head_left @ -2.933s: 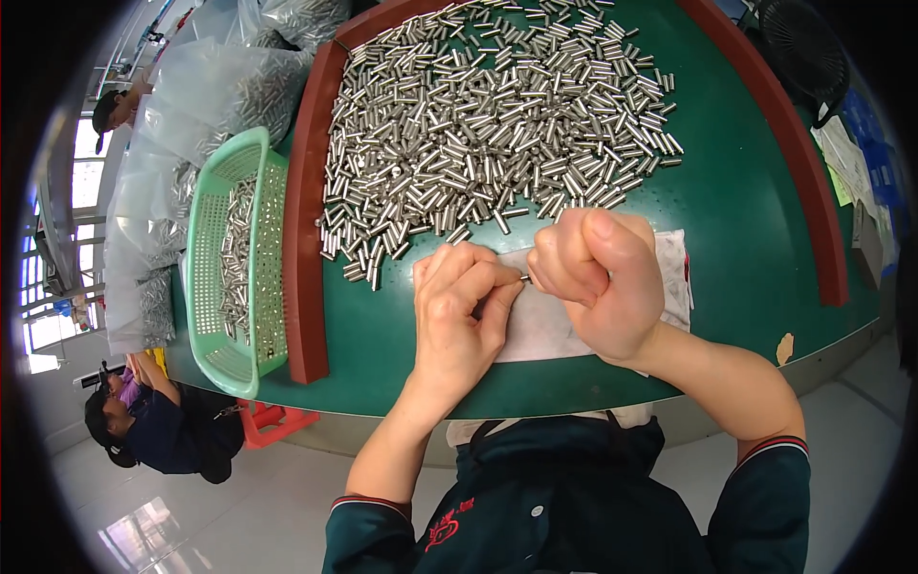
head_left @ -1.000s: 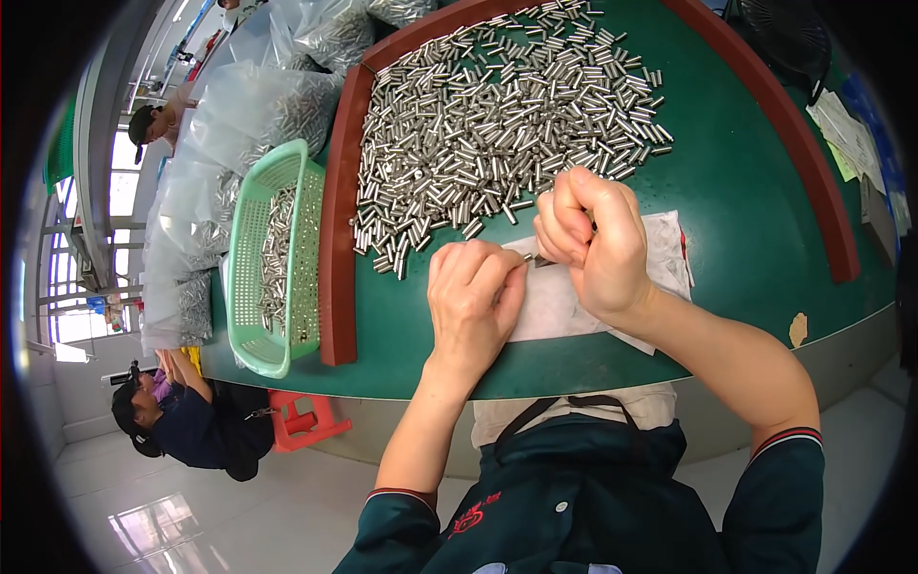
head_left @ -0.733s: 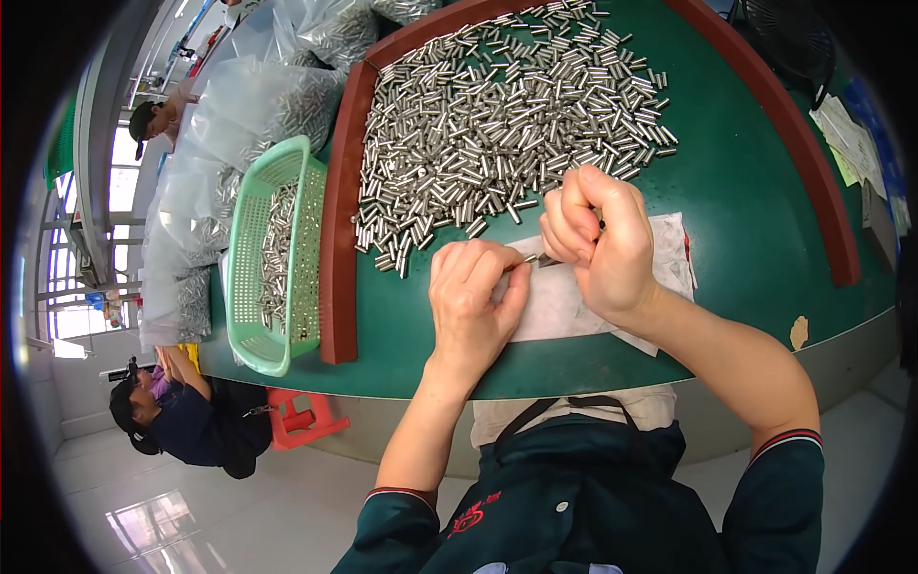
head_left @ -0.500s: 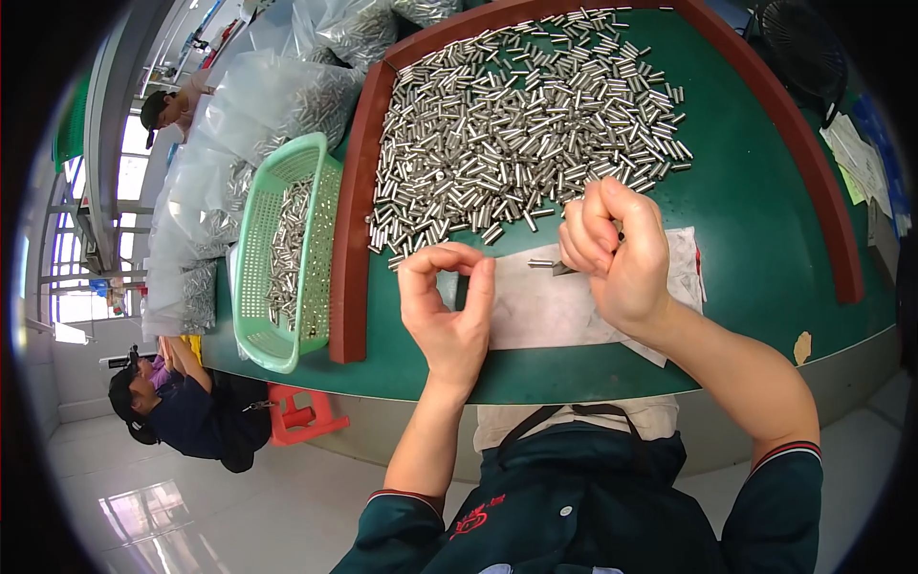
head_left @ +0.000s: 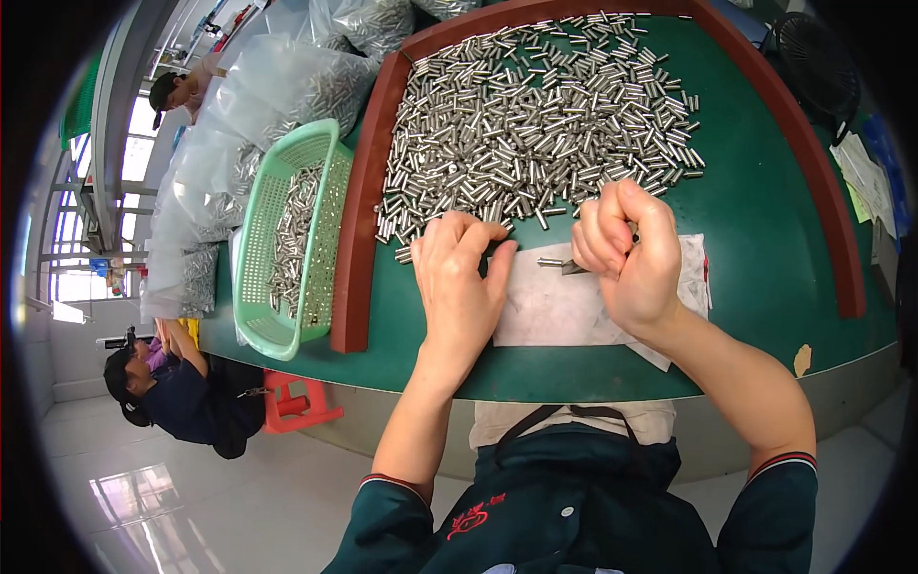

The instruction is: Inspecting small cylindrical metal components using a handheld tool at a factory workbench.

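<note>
Silver pin (head_left: pixel 550 262): short, smooth, shiny cylinder
Right hand (head_left: pixel 633 258): clenched on dark tool (head_left: pixel 573 269), pin at tip
Left hand (head_left: pixel 453 273): we see it parted, by pile (head_left: pixel 535 134)

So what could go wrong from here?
The left hand, at the near edge of the pin pile, might scatter it. The small pin beside the right hand could slip across the cloth. The green basket, near the edge of the table, might get bumped.

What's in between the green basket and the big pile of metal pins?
A red-brown rail runs between the basket and the pile. You can see it in the head view.
</note>
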